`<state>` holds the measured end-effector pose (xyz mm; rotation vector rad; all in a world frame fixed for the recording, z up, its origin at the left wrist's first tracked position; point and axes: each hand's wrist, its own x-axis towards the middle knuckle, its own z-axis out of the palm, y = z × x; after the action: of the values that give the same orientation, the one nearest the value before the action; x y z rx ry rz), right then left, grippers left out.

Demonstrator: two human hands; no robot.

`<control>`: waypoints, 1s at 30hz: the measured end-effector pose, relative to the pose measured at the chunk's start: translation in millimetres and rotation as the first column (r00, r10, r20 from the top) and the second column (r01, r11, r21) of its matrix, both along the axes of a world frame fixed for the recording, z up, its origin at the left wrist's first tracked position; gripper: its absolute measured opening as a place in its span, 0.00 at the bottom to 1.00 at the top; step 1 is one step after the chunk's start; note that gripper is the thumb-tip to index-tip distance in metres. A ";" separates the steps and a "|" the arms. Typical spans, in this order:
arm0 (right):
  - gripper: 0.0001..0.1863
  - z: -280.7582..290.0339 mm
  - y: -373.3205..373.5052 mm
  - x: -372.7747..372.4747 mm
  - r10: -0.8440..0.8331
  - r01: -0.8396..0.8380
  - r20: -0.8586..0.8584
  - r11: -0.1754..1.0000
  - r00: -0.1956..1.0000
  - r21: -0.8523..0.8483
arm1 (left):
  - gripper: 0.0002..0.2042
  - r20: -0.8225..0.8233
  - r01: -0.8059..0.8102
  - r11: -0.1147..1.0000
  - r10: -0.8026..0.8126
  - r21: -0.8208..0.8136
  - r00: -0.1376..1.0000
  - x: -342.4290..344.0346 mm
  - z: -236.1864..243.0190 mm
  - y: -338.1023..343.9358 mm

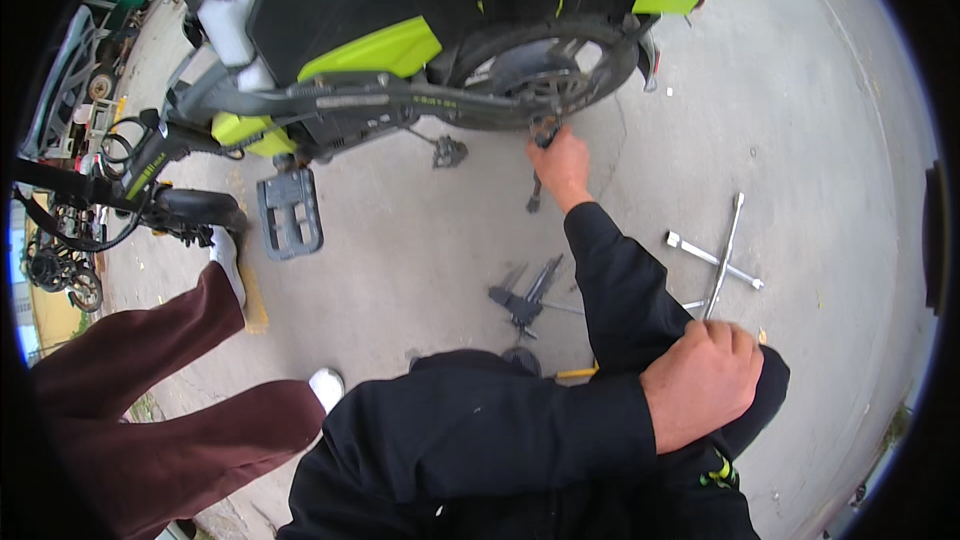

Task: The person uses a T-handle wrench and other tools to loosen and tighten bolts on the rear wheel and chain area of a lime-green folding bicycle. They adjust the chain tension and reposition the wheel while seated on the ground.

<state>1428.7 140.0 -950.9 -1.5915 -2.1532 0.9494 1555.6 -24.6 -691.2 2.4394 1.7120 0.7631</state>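
The electric bike (400, 50) stands on the concrete floor (420, 260) at the far edge of the view, a black frame with bright lime-green panels, a black seat box above and a white bottle-like part near the steering column. Its rear wheel (545, 70), black with a dark hub and spokes, sits just right of the frame's middle. The far hand (560, 165), which by its sleeve seems the right, reaches up to the lower rim of that wheel, fingers curled around a small dark tool or part there; what exactly it clasps is too small to tell. A dark stand leg (535, 195) hangs just below this hand. The near hand (700, 380), apparently the left, is closed in a loose fist resting on the opposite black sleeve, holding nothing visible. A flat black pedal (290, 212) juts from the bike's left side. On the floor, a silver cross wrench (718, 258) lies right, and dark tools (525, 295) lie between it and the pedal.
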 end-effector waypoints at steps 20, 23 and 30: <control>0.23 -19.9 -54.9 40.3 0.182 -0.175 0.029 0.973 0.983 -0.153 | 0.13 -0.063 0.059 0.997 -0.063 -0.055 0.996 10.7 -6.5 0.1; 0.22 -21.9 -64.2 52.6 0.440 -0.376 0.195 0.878 0.876 -0.295 | 0.13 -0.054 0.090 0.993 -0.094 -0.076 0.994 17.2 -4.8 -2.4; 0.20 -39.0 -140.2 45.4 0.605 -0.545 -0.022 0.700 0.796 -0.463 | 0.16 -0.072 0.115 0.988 -0.122 -0.100 0.990 31.6 5.7 -28.4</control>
<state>1474.1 -0.2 -989.9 -1.1461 -2.7562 1.6819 1587.2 -53.0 -685.5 2.5093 1.5714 0.5661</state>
